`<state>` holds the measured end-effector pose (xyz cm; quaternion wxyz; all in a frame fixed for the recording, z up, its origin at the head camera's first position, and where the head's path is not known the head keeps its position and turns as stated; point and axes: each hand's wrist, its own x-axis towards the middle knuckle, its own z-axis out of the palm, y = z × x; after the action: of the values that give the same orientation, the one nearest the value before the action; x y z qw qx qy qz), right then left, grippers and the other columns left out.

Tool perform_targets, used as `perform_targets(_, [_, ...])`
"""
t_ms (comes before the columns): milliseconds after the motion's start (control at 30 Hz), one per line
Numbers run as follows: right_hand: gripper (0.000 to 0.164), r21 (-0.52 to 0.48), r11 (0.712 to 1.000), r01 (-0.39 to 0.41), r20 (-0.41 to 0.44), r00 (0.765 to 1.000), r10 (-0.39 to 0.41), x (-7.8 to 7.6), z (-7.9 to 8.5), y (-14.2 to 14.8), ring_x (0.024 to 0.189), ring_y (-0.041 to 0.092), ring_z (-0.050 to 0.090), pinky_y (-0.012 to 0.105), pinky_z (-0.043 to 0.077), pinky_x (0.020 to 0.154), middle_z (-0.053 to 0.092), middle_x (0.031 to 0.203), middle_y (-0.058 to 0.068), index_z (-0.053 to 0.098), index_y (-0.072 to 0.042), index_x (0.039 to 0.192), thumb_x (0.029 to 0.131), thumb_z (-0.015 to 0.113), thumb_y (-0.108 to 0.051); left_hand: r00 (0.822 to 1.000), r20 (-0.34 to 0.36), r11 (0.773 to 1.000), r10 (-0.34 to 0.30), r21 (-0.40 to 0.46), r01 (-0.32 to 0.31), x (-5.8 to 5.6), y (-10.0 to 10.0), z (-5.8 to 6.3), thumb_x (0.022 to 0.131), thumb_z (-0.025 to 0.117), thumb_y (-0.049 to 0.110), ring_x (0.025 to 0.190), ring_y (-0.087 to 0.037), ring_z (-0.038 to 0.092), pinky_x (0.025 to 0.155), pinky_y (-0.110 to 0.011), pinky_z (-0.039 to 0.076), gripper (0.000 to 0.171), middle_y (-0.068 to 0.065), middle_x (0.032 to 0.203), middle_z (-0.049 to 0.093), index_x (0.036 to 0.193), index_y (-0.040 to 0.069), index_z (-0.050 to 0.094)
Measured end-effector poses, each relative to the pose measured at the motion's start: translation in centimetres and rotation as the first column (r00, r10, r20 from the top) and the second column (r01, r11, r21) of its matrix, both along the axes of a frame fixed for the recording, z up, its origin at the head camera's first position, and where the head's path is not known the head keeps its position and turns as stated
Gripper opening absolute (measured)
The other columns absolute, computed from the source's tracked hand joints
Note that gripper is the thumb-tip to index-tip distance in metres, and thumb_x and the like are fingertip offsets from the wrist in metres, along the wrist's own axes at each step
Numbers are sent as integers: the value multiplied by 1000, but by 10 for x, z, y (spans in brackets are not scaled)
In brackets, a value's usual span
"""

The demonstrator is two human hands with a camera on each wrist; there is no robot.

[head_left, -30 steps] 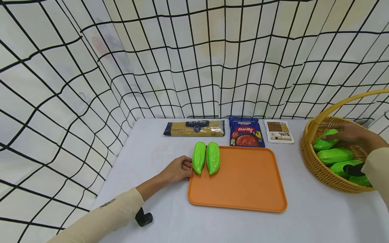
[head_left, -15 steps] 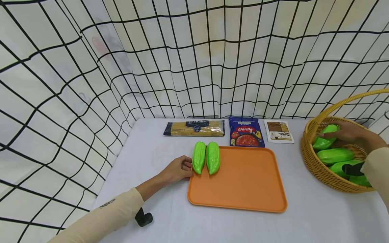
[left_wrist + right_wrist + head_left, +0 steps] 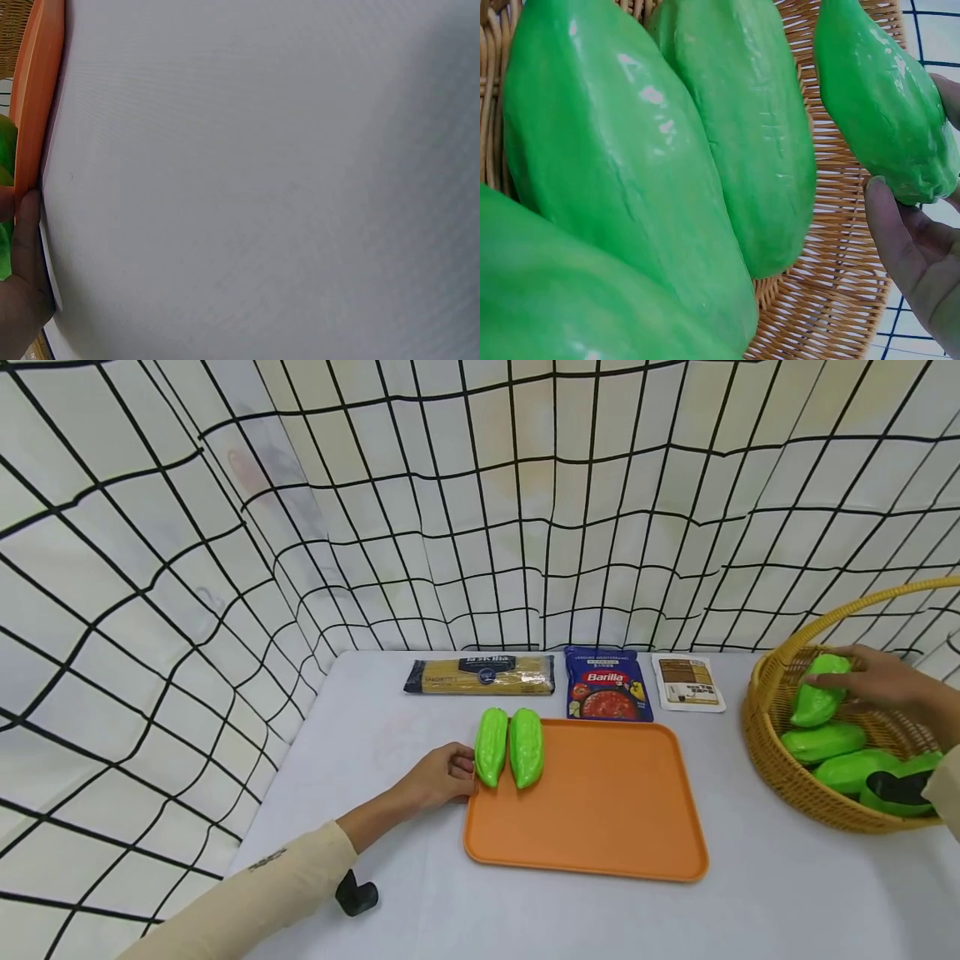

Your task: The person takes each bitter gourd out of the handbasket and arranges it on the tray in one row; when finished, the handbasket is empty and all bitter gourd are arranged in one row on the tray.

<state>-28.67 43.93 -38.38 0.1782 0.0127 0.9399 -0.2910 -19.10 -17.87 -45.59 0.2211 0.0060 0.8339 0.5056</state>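
My left hand (image 3: 437, 778) pinches the left rim of an orange tray (image 3: 592, 802), and in the left wrist view fingers (image 3: 28, 232) lie against that rim. On the tray's far left corner lie two glossy green, ridged, gourd-like vegetables, one at the edge (image 3: 491, 747) and one beside it (image 3: 527, 749). My right hand (image 3: 888, 681) holds another green gourd-like vegetable (image 3: 820, 692) by its blunt end, tip pointing down, at the wicker basket (image 3: 765, 760). In the right wrist view, thumb and fingers grip this vegetable (image 3: 885, 105) above the basket's woven wall.
Several more green vegetables (image 3: 823, 742) fill the basket, whose tall handle (image 3: 862, 610) arches over it. Behind the tray lie a spaghetti pack (image 3: 483, 677), a blue sauce pouch (image 3: 607, 685) and a white-brown packet (image 3: 687, 684). A black-netted white wall (image 3: 487, 527) stands behind.
My right hand has lifted the green vegetable slightly up and to the right from the others in the basket. The left hand and tray have stayed put.
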Motion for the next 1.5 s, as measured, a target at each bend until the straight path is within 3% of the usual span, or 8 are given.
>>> perform_targets(133, [106,-26,999,21,-15,1000,-22,2,8,-3,94,43,66,54,61,81,20,139,53,-5,15,152,98,50,-58,1000,0,1000,1,-4,-1,0,-2,1,80,71,2,96,-19,60,76,-29,63,55,-13,113,59,132,-3,53])
perform_targets(267, [104,-10,999,51,-47,998,-52,7,14,-4,90,46,66,56,60,79,12,140,56,-6,12,153,99,46,-60,1000,-1,1000,0,1,0,0,-2,2,80,71,2,96,-19,61,77,-30,63,56,-13,114,59,132,-4,52])
perform_targets(533, [98,-46,998,52,-125,990,-58,25,22,-12,80,36,67,56,61,78,32,127,48,-5,12,153,101,46,-53,1000,-15,1000,-7,7,7,-1,-1,1,80,71,1,95,-18,60,77,-31,63,56,-13,113,59,132,-4,52])
perform_targets(800, [102,-57,996,73,-116,990,-80,44,30,-21,83,35,65,56,58,77,27,134,47,-9,12,153,100,47,-55,1000,-6,1000,-4,18,4,-1,0,-1,80,70,1,95,-18,60,77,-31,63,55,-13,113,58,132,-4,52])
perform_targets(1067, [101,-62,998,32,-83,996,-37,59,36,-32,94,46,64,62,53,83,15,145,52,-11,9,154,101,50,-52,1000,-7,1000,-7,14,7,-2,0,-2,80,71,1,95,-18,60,77,-31,63,55,-13,113,59,132,-4,52])
perform_targets(1267, [94,-108,994,-11,-92,996,1,69,36,-43,120,63,45,60,55,88,9,152,49,-6,2,158,102,52,-46,1000,-8,1000,-6,19,6,0,0,-1,80,71,2,94,-18,61,77,-31,63,56,-13,113,59,132,-4,52])
perform_targets(1500, [90,-111,993,-32,-107,994,20,79,36,-53,116,59,51,54,58,83,14,152,47,-2,-6,161,102,53,-45,1000,-9,1000,-3,23,4,0,-1,-1,80,71,1,94,-18,61,77,-32,63,56,-13,113,59,133,-5,52])
